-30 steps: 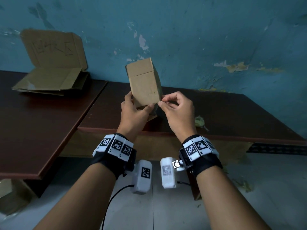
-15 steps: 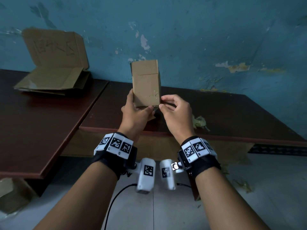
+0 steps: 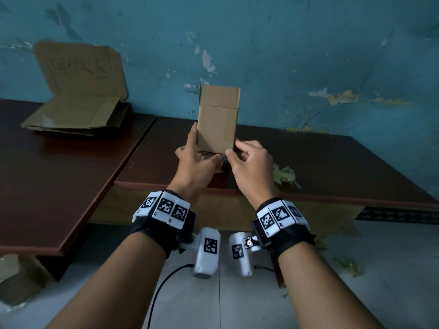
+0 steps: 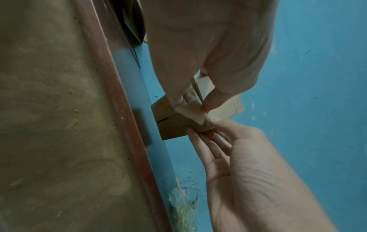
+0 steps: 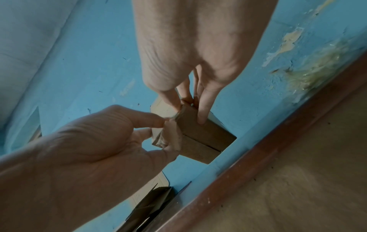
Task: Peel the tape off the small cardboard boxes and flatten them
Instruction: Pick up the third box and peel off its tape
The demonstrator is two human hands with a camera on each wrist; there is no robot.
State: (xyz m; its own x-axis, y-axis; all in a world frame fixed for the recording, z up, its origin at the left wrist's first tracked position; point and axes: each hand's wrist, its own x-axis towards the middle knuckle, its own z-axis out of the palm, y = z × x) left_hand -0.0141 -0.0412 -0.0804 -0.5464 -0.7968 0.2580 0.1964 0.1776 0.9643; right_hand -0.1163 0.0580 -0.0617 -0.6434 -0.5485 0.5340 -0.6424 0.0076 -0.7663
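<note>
I hold a small brown cardboard box (image 3: 217, 122) upright in front of me, above the near edge of the right table. My left hand (image 3: 196, 161) grips its lower end, fingers up the left side and thumb across the bottom. A pale strip of tape (image 4: 195, 113) runs over that bottom end and the corner. My right hand (image 3: 234, 151) is at the lower right corner, its fingertips (image 5: 183, 103) pinching the crumpled tape end (image 5: 175, 117) there, index finger lying along the box's side. The bottom flaps (image 5: 200, 144) are closed with a seam between them.
Two dark wooden tables (image 3: 59, 176) (image 3: 344, 167) meet below the box, against a peeling blue wall. Flattened cardboard (image 3: 76, 115) lies at the back left with a written-on sheet (image 3: 80, 70) leaning on the wall. A wad of peeled tape (image 3: 283, 175) sits on the right table; scraps (image 3: 349, 265) lie on the floor.
The box, tilted to the left a second ago, has been turned upright and square to me. Both hands have kept their hold at its lower end.
</note>
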